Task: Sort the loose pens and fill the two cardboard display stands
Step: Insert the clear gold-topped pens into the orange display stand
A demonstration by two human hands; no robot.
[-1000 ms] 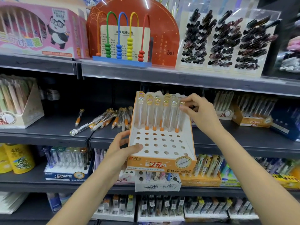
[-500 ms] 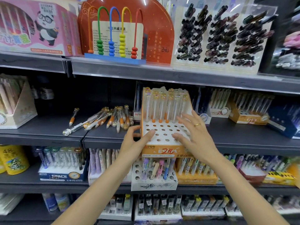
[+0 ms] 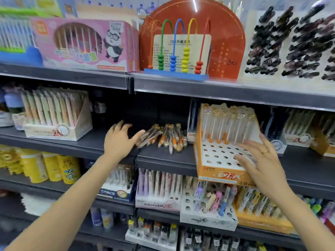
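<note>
Head view: one moment at a shop shelf, both arms reaching in.
Left fingers: spread and straight on the left hand [image 3: 119, 140]; thumb tip at or just touching the near end of the loose pens [image 3: 164, 137]; nothing gripped; half a second ago this hand steadied the stand's left edge, so it has let go and swung left.
Right fingers: splayed flat on the right hand [image 3: 261, 160], laid over the holed white deck; pressing or steadying, not curled round anything; a ring shows on one finger.
Orange display stand [image 3: 220, 158]: sits on the dark middle shelf [image 3: 163, 160], its front overhanging the shelf edge; a second ago it was held up in front of the shelf, now it is set down; only its back row holds pens, the rows of holes in front are bare.
Loose pens: heaped on the shelf just left of the stand; blurred, count unclear.
Second stand: which one it is I cannot tell.
Meaning: the stand looks parked; the next job is likely gathering pens from the heap; most filling remains.
</note>
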